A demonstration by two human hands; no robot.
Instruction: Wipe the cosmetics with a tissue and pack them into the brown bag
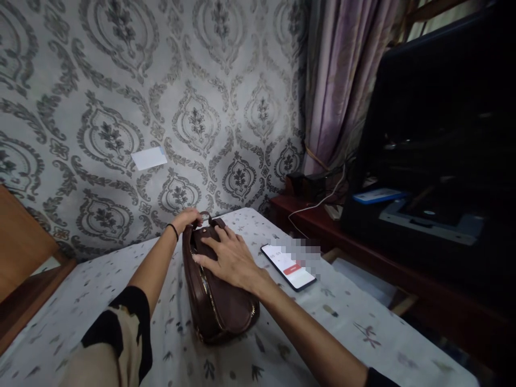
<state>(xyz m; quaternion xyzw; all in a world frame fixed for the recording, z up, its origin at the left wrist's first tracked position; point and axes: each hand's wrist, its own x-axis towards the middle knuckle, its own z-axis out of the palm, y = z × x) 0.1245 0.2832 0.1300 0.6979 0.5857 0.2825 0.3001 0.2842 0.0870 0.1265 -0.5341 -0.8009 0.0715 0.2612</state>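
A dark brown leather bag [226, 303] with a gold-toned zipper lies on the patterned sheet [338, 333] in front of me. My left hand [187, 219] is at its far end, fingers curled at the top edge beside the small strap loop; the fingertips are partly hidden. Across the upper face of the bag my right hand [231, 255] rests with its fingers spread, thumb toward the zipper. To the right of the bag lies a phone [282, 263], its screen lit with a red button and part of it blurred out.
Damask wallpaper [197, 118] rises behind the bed, with a white card [149, 158] on it. At right stand a dark red table [318, 217], a white cable [318, 204] and a large black screen [423, 145]. A wooden board [24, 242] is at left.
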